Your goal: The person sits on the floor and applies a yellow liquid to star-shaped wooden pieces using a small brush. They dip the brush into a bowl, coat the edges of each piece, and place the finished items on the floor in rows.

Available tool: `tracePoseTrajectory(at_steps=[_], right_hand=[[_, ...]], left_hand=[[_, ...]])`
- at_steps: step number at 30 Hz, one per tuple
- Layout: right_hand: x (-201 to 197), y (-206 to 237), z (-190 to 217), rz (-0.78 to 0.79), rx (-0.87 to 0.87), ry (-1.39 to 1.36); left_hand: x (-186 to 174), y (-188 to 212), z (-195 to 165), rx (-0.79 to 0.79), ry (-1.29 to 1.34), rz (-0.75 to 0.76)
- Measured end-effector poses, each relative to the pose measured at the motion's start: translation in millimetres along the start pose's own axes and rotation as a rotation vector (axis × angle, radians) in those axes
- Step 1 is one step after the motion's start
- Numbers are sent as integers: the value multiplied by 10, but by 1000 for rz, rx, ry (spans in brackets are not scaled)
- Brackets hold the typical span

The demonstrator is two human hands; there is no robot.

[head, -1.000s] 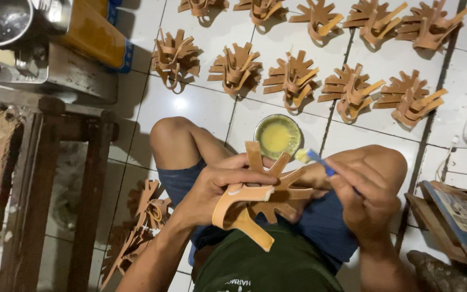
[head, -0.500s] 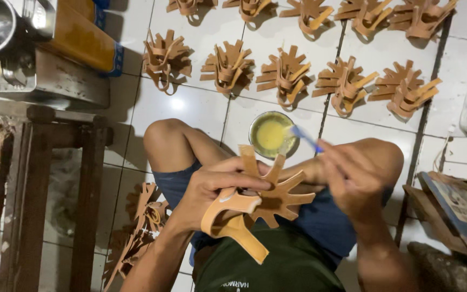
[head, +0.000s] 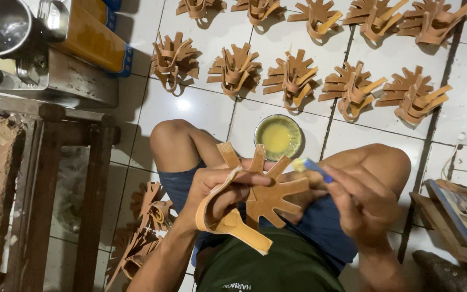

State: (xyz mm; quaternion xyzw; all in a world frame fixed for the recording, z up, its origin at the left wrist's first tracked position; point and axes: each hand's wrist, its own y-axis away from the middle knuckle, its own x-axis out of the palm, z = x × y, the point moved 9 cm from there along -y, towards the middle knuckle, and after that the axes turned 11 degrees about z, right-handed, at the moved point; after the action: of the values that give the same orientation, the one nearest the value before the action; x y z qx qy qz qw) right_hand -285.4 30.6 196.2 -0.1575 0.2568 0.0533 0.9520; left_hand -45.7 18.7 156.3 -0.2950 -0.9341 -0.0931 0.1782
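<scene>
Over the lap, right hand (head: 360, 203) has drawn its gripped brush (head: 312, 167) back from the glue bowl (head: 278, 136), left hand (head: 220, 192) still clutching the leather cutout (head: 268, 197).

You're sitting on the white tiled floor (head: 206, 108) of a small craft workshop. Beyond your hands, rows of cut leather pieces (head: 293, 78) lie drying past a glue bowl (head: 278, 136); a rough wooden bench (head: 44, 178) stands left.

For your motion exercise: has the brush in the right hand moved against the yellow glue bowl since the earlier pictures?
Yes. The brush tip has dropped from over the glue bowl to below and right of its rim.
</scene>
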Motion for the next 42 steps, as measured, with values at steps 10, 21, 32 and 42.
tracePoseTrajectory(at_steps=[10, 21, 32, 42], right_hand=[[13, -66, 231, 80, -117, 120], [406, 191, -585, -43, 302, -820], [442, 67, -383, 138, 402, -452], [160, -220, 25, 320, -119, 142]], left_hand=[[122, -48, -73, 57, 72, 65], [217, -10, 91, 205, 11, 76], [263, -78, 321, -74, 463, 62], [88, 7, 259, -158, -14, 96]])
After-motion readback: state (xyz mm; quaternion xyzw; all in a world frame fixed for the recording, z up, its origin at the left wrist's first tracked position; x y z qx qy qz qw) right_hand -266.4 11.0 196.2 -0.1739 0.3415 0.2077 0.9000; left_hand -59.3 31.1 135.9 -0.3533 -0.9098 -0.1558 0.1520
